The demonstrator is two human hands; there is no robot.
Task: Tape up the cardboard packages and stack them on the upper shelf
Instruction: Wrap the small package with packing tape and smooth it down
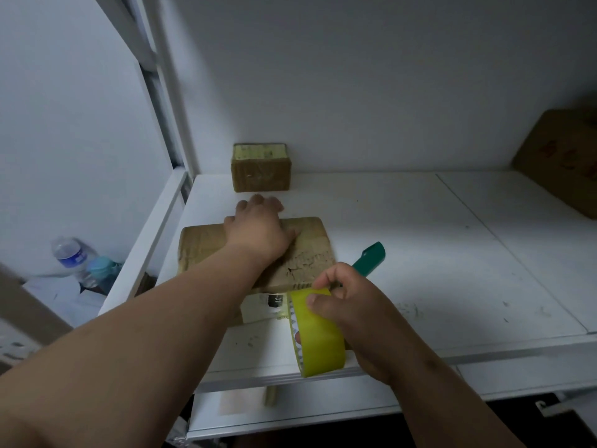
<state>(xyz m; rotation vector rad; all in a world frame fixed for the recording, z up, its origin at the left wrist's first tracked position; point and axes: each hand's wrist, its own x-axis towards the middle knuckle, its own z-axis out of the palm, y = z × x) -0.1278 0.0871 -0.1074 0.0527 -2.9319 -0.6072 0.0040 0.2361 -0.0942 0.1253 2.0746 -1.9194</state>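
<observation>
A flat cardboard package (310,253) lies on the white shelf (420,240) in front of me. My left hand (258,227) presses down on its top, fingers reaching over the far edge. My right hand (358,315) grips a roll of yellow tape (318,334) at the package's near edge, thumb on the roll, with a strip running onto the package's near side. A smaller taped cardboard package (261,168) stands against the back wall.
A green-handled cutter (371,255) lies on the shelf just right of the package. A large cardboard box (562,160) leans at the far right. Plastic bottles (77,258) sit lower left, beyond the shelf's left rail. A lower shelf edge shows below.
</observation>
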